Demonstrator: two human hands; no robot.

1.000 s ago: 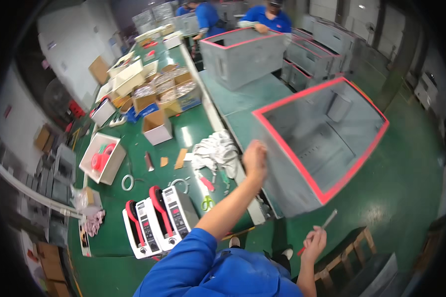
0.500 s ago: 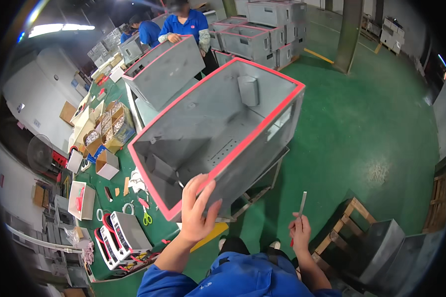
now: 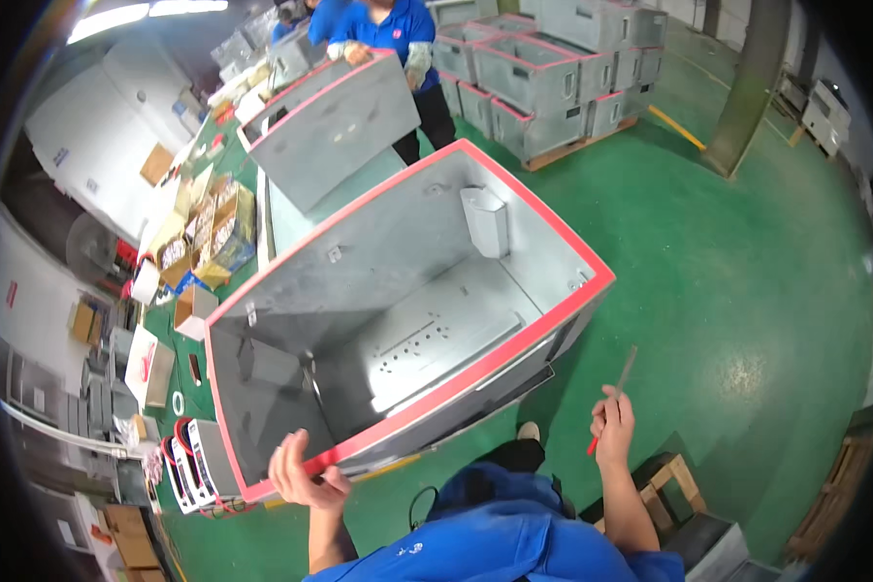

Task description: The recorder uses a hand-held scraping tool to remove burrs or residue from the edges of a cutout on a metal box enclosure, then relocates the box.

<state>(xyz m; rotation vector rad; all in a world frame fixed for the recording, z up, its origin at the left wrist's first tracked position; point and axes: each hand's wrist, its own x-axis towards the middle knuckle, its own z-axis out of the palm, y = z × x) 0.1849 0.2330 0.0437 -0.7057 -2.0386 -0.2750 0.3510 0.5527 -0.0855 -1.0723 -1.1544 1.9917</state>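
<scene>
Two hands at work: the left hand point(image 3: 304, 472) grips the red-trimmed rim of a large grey metal cabinet point(image 3: 407, 310) lying open by the table point(image 3: 281, 218), likely stiff, heavy and best held by its edges; the right hand point(image 3: 613, 424) clasps a thin tool point(image 3: 619, 383).

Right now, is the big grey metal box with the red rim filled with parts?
No. The grey metal box is open and bare inside, showing only its punched floor and a small bracket on the far wall, while the left hand grips its red rim.
</scene>
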